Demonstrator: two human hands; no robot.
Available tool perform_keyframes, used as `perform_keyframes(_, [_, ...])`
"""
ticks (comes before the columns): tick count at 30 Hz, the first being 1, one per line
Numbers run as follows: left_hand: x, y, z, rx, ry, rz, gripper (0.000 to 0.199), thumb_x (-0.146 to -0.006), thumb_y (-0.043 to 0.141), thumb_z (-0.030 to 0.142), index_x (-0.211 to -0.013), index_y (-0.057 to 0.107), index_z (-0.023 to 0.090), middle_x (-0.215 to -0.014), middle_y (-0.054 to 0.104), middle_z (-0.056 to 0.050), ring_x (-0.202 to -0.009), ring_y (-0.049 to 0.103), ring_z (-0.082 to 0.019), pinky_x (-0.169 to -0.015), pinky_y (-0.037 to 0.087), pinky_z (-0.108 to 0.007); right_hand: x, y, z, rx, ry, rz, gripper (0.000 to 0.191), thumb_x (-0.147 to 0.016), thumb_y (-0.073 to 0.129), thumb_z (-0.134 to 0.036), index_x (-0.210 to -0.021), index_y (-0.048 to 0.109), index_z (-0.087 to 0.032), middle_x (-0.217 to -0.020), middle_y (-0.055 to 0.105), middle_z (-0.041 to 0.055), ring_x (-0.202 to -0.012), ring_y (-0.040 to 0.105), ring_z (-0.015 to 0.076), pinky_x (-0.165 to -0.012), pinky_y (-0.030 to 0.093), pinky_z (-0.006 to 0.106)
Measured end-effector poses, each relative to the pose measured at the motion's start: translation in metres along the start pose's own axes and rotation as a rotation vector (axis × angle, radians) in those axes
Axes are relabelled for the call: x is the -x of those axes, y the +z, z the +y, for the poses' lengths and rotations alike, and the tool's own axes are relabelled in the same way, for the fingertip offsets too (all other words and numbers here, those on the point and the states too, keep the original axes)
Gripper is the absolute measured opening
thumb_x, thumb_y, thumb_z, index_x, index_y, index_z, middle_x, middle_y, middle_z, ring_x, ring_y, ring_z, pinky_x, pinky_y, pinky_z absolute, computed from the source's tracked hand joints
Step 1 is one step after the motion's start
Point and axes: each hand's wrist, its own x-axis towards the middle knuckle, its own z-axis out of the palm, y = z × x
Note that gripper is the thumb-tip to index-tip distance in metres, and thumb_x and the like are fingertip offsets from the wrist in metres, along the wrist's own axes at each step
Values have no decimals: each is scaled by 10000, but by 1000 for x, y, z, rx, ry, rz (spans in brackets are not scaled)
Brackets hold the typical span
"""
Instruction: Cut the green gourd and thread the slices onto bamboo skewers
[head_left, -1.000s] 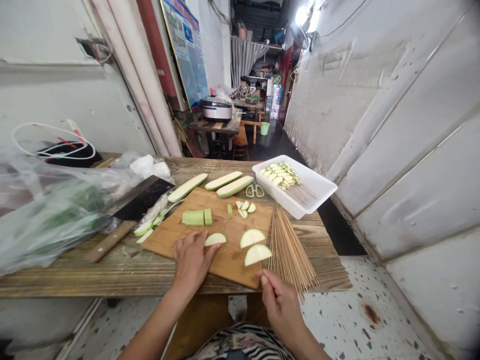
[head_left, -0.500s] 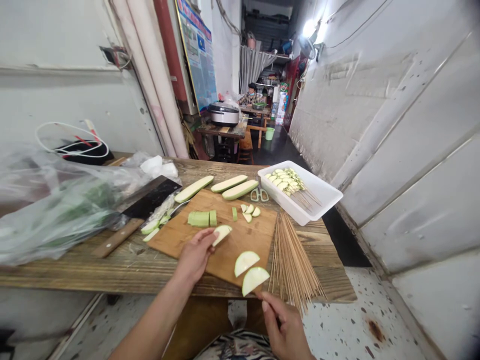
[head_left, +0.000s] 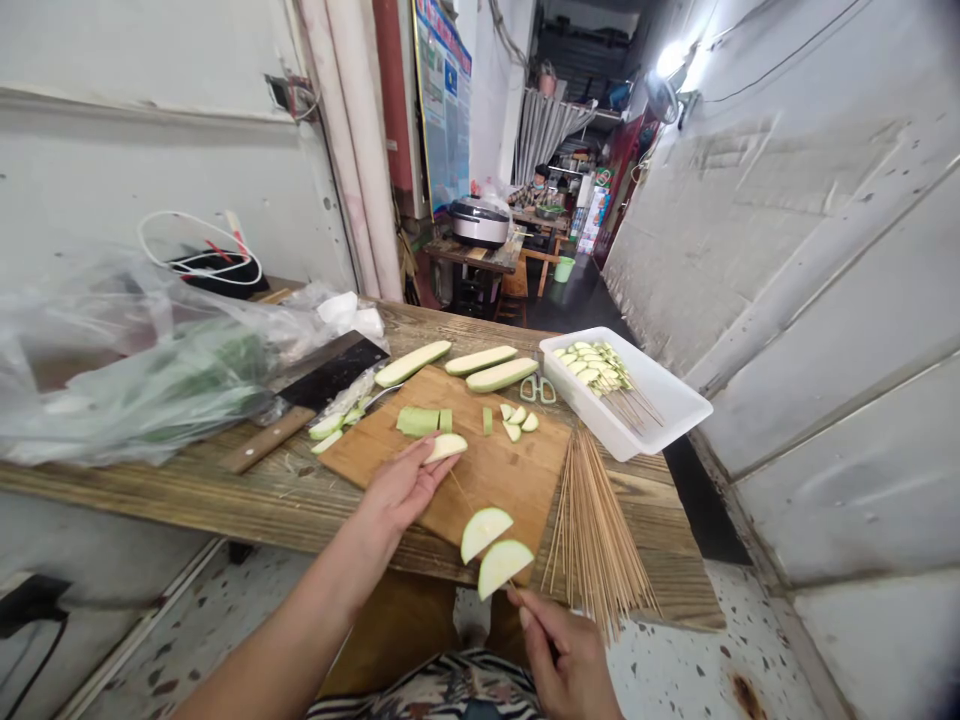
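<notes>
In the head view, the left hand [head_left: 409, 487] reaches over the cutting board's [head_left: 517, 475] near edge, thumb and fingers pinching a half-moon slice [head_left: 448, 447], while the right hand [head_left: 564, 640] pinches a skewer [head_left: 511, 584] bearing two larger slices [head_left: 505, 567] at the board's near right corner.

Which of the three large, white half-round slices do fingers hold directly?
The farthest white slice, in the left hand; the two nearer slices are on the thin wooden skewer held by the right hand.
</notes>
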Motion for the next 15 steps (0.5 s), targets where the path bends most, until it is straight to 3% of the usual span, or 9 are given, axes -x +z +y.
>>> perform_keyframes(15, [12,10,-2,48,16,30,156,-830,469,48,-893,611,43,-877,685,-141,-797,671,-189,-728,573,-317,2,1,0,2,36,39,274,-903,431,-256,-1037,658,-184,-918,730,89,-814,698,182,-717,549,223])
